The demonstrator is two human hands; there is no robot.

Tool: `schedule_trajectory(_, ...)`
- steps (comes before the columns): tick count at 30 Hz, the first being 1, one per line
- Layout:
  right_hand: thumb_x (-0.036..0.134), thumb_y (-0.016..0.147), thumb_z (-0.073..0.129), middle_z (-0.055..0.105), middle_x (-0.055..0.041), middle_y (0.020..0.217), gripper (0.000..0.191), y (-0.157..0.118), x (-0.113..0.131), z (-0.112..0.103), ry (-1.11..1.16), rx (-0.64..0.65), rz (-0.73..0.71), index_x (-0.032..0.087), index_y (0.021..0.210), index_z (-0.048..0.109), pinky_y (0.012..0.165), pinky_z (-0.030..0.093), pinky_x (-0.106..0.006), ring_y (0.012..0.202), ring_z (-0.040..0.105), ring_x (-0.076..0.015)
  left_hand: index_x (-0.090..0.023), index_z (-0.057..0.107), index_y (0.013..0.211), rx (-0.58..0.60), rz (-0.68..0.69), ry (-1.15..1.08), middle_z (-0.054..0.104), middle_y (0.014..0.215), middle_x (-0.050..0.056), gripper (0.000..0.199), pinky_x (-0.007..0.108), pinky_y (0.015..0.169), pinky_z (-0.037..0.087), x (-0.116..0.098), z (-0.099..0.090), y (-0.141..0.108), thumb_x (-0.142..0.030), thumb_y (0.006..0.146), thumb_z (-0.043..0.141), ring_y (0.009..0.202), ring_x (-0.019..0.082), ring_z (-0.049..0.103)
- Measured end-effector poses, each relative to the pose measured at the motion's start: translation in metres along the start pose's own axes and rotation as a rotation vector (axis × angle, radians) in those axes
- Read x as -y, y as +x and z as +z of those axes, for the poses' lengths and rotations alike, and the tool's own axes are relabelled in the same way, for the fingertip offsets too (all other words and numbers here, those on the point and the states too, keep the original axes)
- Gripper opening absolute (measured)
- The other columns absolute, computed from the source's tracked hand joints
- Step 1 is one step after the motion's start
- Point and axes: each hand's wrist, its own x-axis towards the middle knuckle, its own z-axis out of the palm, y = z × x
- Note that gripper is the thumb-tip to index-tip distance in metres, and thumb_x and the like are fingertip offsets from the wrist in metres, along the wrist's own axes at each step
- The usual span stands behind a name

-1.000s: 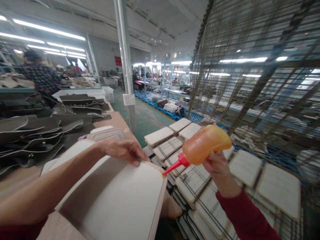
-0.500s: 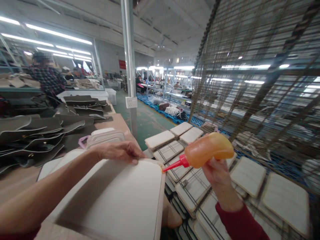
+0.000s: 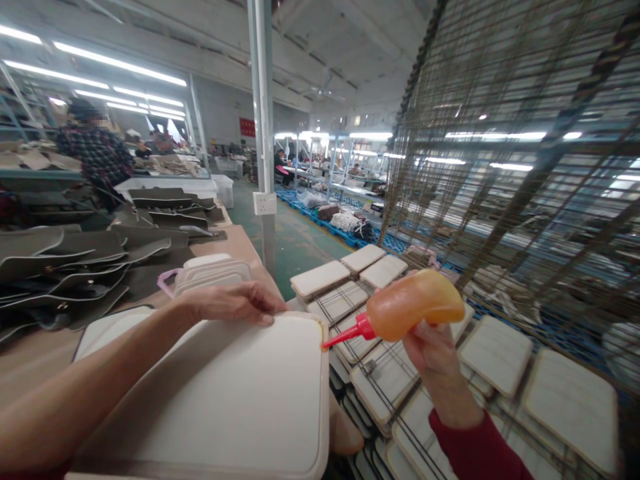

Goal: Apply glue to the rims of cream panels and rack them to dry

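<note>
My left hand (image 3: 245, 303) grips the far edge of a white panel (image 3: 235, 393) with rounded corners and a pale rim. Its fingers are closed over that edge. In my right hand (image 3: 431, 340) is a squeeze bottle (image 3: 415, 305) of amber liquid, probably glue, tilted so its red nozzle (image 3: 345, 332) points left and down. The nozzle tip meets the panel's right rim, just below the far right corner. A yellowish wet line shows along that corner. The fingers on the bottle's far side are mostly hidden.
Several similar panels (image 3: 495, 353) lie on a wire rack at right, beside a tall upright wire grid (image 3: 500, 133). Dark grey pieces with pale edges (image 3: 65, 267) pile up on the left table. A post with a socket box (image 3: 265, 203) stands ahead. A person (image 3: 95, 153) stands far left.
The bottle's nozzle has shifted slightly along the rim, from the corner toward me. The panel's near part has turned a little, and my left hand still holds its far edge.
</note>
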Motion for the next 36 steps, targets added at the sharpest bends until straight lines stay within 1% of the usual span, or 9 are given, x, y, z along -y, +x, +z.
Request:
schedule_trajectory(2, 0.035, 0.051, 0.085, 0.074, 0.0009, 0.089, 0.054, -0.001, 0.0, 0.001, 0.005, -0.001, 0.011, 0.034, 0.101, 0.066, 0.099, 0.045, -0.05, 0.087, 0.068, -0.0242, -0.015, 0.074, 0.103, -0.008, -0.006, -0.015, 0.073, 0.091, 0.007, 0.033, 0.022, 0.068, 0.05, 0.002, 0.0, -0.001, -0.037, 0.079, 0.066, 0.076, 0.022, 0.067)
schedule_trajectory(6, 0.036, 0.049, 0.085, 0.074, 0.0007, 0.09, 0.056, -0.004, 0.001, 0.004, 0.005, 0.007, 0.037, 0.035, 0.102, 0.066, 0.099, 0.044, -0.052, 0.089, 0.068, -0.0254, -0.018, 0.073, 0.108, -0.014, 0.003, -0.028, 0.074, 0.094, 0.006, 0.032, 0.022, 0.069, 0.05, 0.007, -0.001, -0.003, -0.033, 0.081, 0.063, 0.082, 0.022, 0.068)
schedule_trajectory(9, 0.038, 0.049, 0.085, 0.073, -0.0004, 0.093, 0.059, -0.007, 0.001, 0.005, -0.008, 0.031, 0.072, 0.035, 0.104, 0.065, 0.099, 0.044, -0.053, 0.092, 0.067, -0.0267, -0.017, 0.072, 0.111, -0.02, -0.01, -0.063, 0.074, 0.093, 0.005, 0.034, 0.022, 0.069, 0.05, 0.009, -0.001, -0.005, -0.032, 0.081, 0.063, 0.081, 0.022, 0.067)
schedule_trajectory(16, 0.041, 0.051, 0.084, 0.072, -0.0023, 0.1, 0.066, -0.012, 0.001, 0.007, -0.02, 0.077, 0.085, 0.034, 0.113, 0.061, 0.099, 0.044, -0.054, 0.102, 0.065, -0.0286, -0.017, 0.075, 0.104, -0.075, -0.067, -0.177, 0.075, 0.087, 0.006, 0.031, 0.023, 0.066, 0.05, 0.015, 0.0, -0.007, -0.03, 0.076, 0.069, 0.075, 0.022, 0.069)
schedule_trajectory(20, 0.043, 0.05, 0.084, 0.072, -0.0032, 0.102, 0.068, -0.015, 0.002, 0.009, -0.023, 0.084, 0.086, 0.034, 0.113, 0.06, 0.1, 0.044, -0.053, 0.104, 0.064, -0.0295, -0.018, 0.075, 0.102, -0.107, -0.091, -0.233, 0.075, 0.084, 0.005, 0.031, 0.023, 0.066, 0.051, 0.017, 0.0, -0.009, -0.029, 0.073, 0.071, 0.076, 0.023, 0.069)
schedule_trajectory(25, 0.043, 0.052, 0.083, 0.072, -0.0024, 0.102, 0.065, -0.019, 0.003, 0.013, -0.016, 0.12, 0.088, 0.035, 0.113, 0.061, 0.1, 0.044, -0.052, 0.104, 0.064, -0.0297, -0.022, 0.074, 0.104, -0.097, -0.066, -0.227, 0.075, 0.092, 0.004, 0.029, 0.023, 0.068, 0.051, 0.024, -0.003, -0.012, -0.029, 0.077, 0.067, 0.082, 0.022, 0.069)
schedule_trajectory(29, 0.044, 0.052, 0.082, 0.072, -0.0022, 0.101, 0.066, -0.021, 0.003, 0.013, -0.018, 0.148, 0.083, 0.035, 0.114, 0.06, 0.1, 0.044, -0.052, 0.102, 0.065, -0.0297, -0.02, 0.073, 0.109, -0.114, -0.047, -0.233, 0.075, 0.094, 0.007, 0.033, 0.026, 0.07, 0.052, 0.031, -0.006, -0.013, -0.027, 0.077, 0.067, 0.083, 0.024, 0.069)
schedule_trajectory(33, 0.045, 0.051, 0.082, 0.072, -0.003, 0.101, 0.069, -0.023, 0.004, 0.014, -0.034, 0.14, 0.101, 0.035, 0.115, 0.059, 0.099, 0.044, -0.054, 0.102, 0.065, -0.0307, -0.021, 0.071, 0.112, -0.108, -0.036, -0.281, 0.075, 0.094, 0.006, 0.035, 0.025, 0.071, 0.052, 0.033, -0.005, -0.014, -0.025, 0.078, 0.066, 0.084, 0.023, 0.069)
schedule_trajectory(36, 0.043, 0.05, 0.083, 0.072, -0.0031, 0.102, 0.071, -0.025, 0.005, 0.014, -0.026, 0.123, 0.11, 0.035, 0.116, 0.059, 0.1, 0.043, -0.056, 0.101, 0.066, -0.0307, -0.019, 0.072, 0.111, -0.151, -0.048, -0.325, 0.075, 0.091, 0.006, 0.037, 0.026, 0.07, 0.053, 0.033, -0.003, -0.015, -0.023, 0.074, 0.069, 0.084, 0.025, 0.069)
